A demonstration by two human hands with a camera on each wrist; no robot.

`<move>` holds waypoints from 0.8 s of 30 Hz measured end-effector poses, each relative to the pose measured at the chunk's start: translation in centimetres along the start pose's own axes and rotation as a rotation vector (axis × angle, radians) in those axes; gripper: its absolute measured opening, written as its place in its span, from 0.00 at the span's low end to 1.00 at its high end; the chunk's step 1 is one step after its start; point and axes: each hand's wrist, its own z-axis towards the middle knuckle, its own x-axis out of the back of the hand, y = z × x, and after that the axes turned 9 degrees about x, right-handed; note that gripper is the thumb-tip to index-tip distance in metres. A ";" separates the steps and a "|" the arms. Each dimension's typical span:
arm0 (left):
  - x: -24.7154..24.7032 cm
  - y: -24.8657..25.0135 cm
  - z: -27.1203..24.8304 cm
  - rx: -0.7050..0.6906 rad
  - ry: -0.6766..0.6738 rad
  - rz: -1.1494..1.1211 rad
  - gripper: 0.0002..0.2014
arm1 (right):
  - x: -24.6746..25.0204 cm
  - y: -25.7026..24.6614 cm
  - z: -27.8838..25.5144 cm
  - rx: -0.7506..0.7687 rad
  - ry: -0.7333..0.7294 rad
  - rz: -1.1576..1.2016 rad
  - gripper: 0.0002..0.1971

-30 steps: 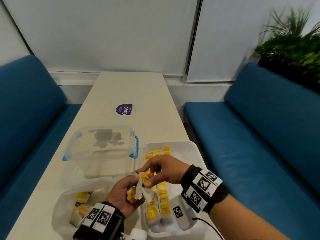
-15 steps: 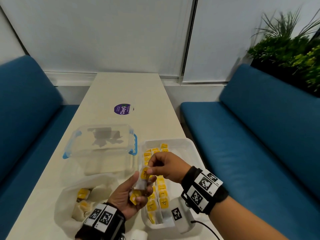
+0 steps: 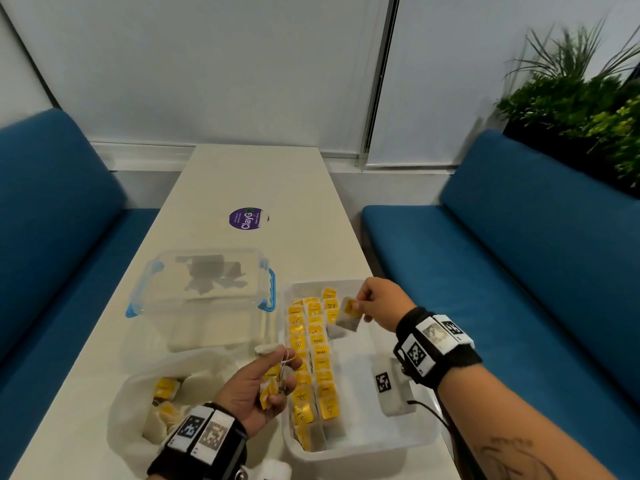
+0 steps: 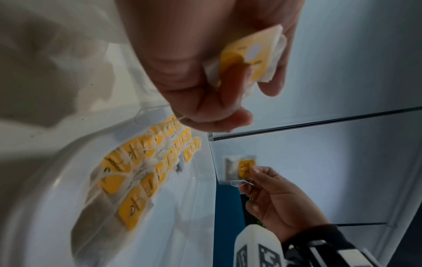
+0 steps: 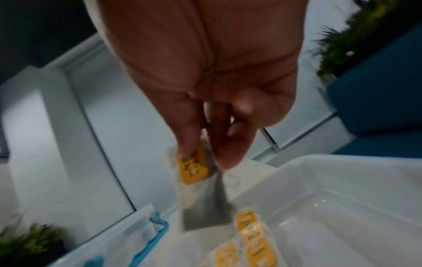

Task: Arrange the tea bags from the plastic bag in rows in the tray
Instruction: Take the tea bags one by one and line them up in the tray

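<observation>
A white tray [image 3: 408, 441] on the table holds rows of yellow-tagged tea bags [image 3: 320, 351] along its left side. My right hand [image 3: 375, 301] pinches one tea bag [image 3: 348, 315] by its yellow tag above the tray's far end; the same bag [image 5: 196, 182] hangs from my fingertips in the right wrist view. My left hand [image 3: 258, 386] is by the tray's near left edge and holds a few more tea bags [image 4: 248, 54] with loose strings. A clear plastic bag [image 3: 152, 396] with more tea bags lies at the near left.
A clear lidded box [image 3: 204, 292] with blue clips stands behind the plastic bag, left of the tray. A purple round sticker [image 3: 246, 218] is farther up the table [image 3: 256, 174]. Blue benches flank the table; a plant [image 3: 581, 98] is at far right.
My right hand has taken a tea bag from the left hand and carried it away and rightward over the tray's far end. The left hand has stayed near the tray's left edge.
</observation>
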 end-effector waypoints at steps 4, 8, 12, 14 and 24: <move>-0.4 0.2 0.1 0.017 0.000 0.004 0.11 | -1.3 1.4 1.4 -0.099 -0.068 -0.161 0.14; -0.4 0.4 0.2 0.017 0.010 -0.003 0.11 | -2.6 1.9 2.8 -0.192 -0.233 -0.201 0.14; -0.1 0.7 0.3 0.008 0.037 -0.019 0.11 | -3.6 1.7 4.2 -0.225 -0.328 -0.208 0.13; 0.2 0.7 0.2 0.003 0.053 -0.024 0.11 | -4.0 1.8 4.8 -0.237 -0.335 -0.194 0.13; 1.4 0.9 0.1 -0.004 0.079 -0.054 0.10 | -4.8 2.5 6.2 -0.280 -0.275 -0.119 0.12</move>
